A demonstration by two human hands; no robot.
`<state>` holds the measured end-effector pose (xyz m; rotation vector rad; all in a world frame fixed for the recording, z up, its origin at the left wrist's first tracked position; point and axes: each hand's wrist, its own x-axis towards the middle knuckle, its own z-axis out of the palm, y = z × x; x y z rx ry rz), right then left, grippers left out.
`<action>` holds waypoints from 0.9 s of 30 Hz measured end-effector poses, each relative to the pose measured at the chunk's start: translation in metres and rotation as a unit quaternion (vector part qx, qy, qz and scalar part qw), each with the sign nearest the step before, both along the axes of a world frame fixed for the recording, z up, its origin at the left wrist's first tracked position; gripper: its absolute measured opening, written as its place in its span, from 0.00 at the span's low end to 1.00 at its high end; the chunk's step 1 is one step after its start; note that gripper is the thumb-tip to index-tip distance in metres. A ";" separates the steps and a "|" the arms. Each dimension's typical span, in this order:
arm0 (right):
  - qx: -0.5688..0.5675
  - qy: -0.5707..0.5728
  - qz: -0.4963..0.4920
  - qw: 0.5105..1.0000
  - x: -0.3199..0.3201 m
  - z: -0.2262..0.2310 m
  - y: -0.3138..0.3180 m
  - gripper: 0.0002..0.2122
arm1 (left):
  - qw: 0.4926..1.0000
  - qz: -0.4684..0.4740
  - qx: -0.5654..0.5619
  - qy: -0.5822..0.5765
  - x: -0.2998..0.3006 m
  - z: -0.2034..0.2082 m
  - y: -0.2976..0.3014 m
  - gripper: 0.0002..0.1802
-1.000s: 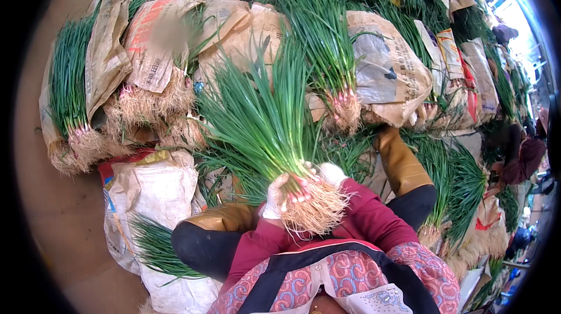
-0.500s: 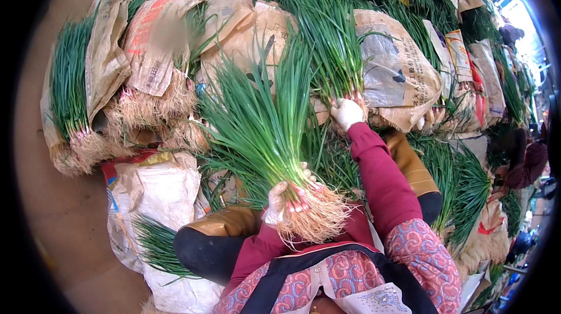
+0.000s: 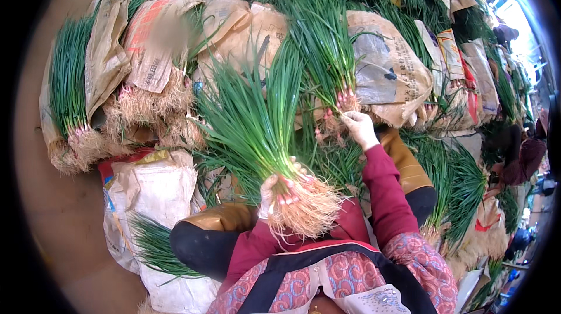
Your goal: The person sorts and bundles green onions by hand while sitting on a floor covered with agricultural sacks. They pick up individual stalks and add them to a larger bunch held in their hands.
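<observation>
My left hand (image 3: 273,192) grips a thick bunch of green onions (image 3: 257,121) just above its pale tangled roots (image 3: 307,211), held close to my chest with the leaves fanning up and away. My right hand (image 3: 359,128) reaches forward, arm outstretched in a dark red sleeve, and its fingers pinch the pinkish stalk bases of another green onion bundle (image 3: 327,51) lying on the pile. Brown boots (image 3: 403,162) and dark trousers show below my arms.
Woven sacks (image 3: 385,68) stuffed with green onions are stacked all around in front. A white sack (image 3: 152,191) with onions lies at the lower left. Bare tan floor (image 3: 47,220) runs along the left. More bundles (image 3: 461,185) crowd the right side.
My right hand left the held bunch and reached forward to the onion bundle on the pile, now grasping stalks there. My left hand kept hold of its bunch.
</observation>
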<state>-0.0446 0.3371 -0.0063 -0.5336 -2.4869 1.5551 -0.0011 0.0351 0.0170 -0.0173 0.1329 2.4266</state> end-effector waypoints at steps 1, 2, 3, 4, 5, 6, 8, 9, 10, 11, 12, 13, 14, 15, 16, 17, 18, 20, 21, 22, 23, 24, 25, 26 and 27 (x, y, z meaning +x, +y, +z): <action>-0.183 0.026 0.000 0.983 -0.001 0.027 -0.021 0.09 | 1.000 0.026 0.000 -0.014 0.002 0.003 -0.006 0.38; -0.201 -0.016 -0.013 0.979 0.005 0.052 -0.027 0.09 | 1.000 -0.002 0.017 0.024 -0.003 -0.005 -0.010 0.37; -0.221 -0.062 -0.030 0.973 0.015 0.069 -0.033 0.10 | 0.999 0.027 0.042 0.022 -0.003 -0.002 -0.006 0.37; -0.172 -0.081 -0.004 0.982 0.024 0.078 -0.042 0.12 | 0.998 0.027 0.052 0.018 -0.002 -0.006 -0.007 0.37; -0.107 -0.002 0.055 0.993 0.035 0.063 -0.052 0.12 | 0.998 0.027 0.062 0.017 -0.004 -0.005 -0.007 0.38; -0.014 -0.005 0.129 0.991 0.051 0.052 -0.057 0.11 | 0.998 0.025 0.057 0.026 -0.005 -0.003 -0.008 0.38; 0.247 0.081 0.333 0.906 0.082 0.042 -0.084 0.07 | 0.998 0.027 0.042 0.038 -0.007 0.009 -0.010 0.38; 0.310 -0.120 0.438 0.836 0.099 0.042 -0.095 0.08 | 0.998 0.029 0.044 0.043 -0.007 0.009 -0.010 0.37; 0.336 -0.198 0.479 0.787 0.130 -0.006 -0.096 0.10 | 0.997 0.026 0.051 0.050 -0.009 0.010 -0.007 0.37; 0.300 -0.186 0.525 0.774 0.149 -0.025 -0.095 0.12 | 0.996 0.028 0.055 0.057 -0.010 0.009 -0.008 0.37; 0.285 -0.195 0.518 0.783 0.140 -0.025 -0.094 0.13 | 0.998 0.033 0.039 0.040 -0.009 0.013 -0.008 0.37; 0.269 -0.205 0.511 0.790 0.125 -0.022 -0.088 0.14 | 0.998 0.024 0.048 0.033 -0.008 0.006 -0.010 0.37; 0.218 -0.238 0.423 0.847 0.092 0.018 -0.095 0.14 | 0.998 0.025 0.052 0.024 -0.006 -0.011 -0.019 0.38; 0.226 -0.028 0.390 0.892 0.076 0.004 -0.079 0.14 | 0.998 0.027 0.049 0.013 -0.005 -0.010 -0.014 0.39; 0.170 -0.056 0.258 0.949 0.051 0.011 -0.082 0.13 | 0.998 0.036 0.042 0.000 -0.003 -0.011 -0.014 0.39; 0.061 -0.123 0.146 0.980 0.030 0.013 -0.082 0.13 | 0.999 0.036 0.036 0.002 -0.004 -0.011 -0.014 0.39; 0.053 -0.086 0.066 0.993 0.014 -0.008 -0.073 0.13 | 0.999 0.029 0.034 0.005 -0.004 -0.010 -0.011 0.39; 0.105 -0.104 0.011 0.989 -0.010 -0.040 -0.064 0.14 | 0.999 0.025 0.033 -0.001 -0.003 -0.008 -0.005 0.39; 0.105 -0.147 -0.005 0.983 -0.015 -0.059 -0.060 0.15 | 0.999 0.017 0.034 -0.002 -0.003 -0.008 -0.003 0.40; 0.169 -0.189 0.019 0.967 -0.019 -0.062 -0.065 0.15 | 0.999 0.015 0.033 -0.003 -0.003 -0.005 -0.005 0.40; 0.233 -0.229 0.042 0.944 -0.021 -0.065 -0.070 0.16 | 0.999 0.012 0.033 -0.003 -0.004 -0.002 -0.006 0.40; 0.240 -0.270 0.066 0.930 -0.023 -0.066 -0.070 0.17 | 1.000 0.012 0.027 -0.006 -0.004 0.002 -0.005 0.41; 0.212 -0.249 0.060 0.943 -0.024 -0.059 -0.073 0.16 | 1.000 0.018 0.014 -0.009 -0.005 0.000 -0.008 0.41; 0.183 -0.230 0.054 0.954 -0.024 -0.042 -0.076 0.16 | 1.000 0.024 0.001 -0.013 -0.003 -0.004 -0.011 0.41; 0.153 -0.210 0.047 0.964 -0.023 -0.033 -0.077 0.15 | 0.999 0.029 -0.013 -0.017 -0.002 -0.006 -0.015 0.41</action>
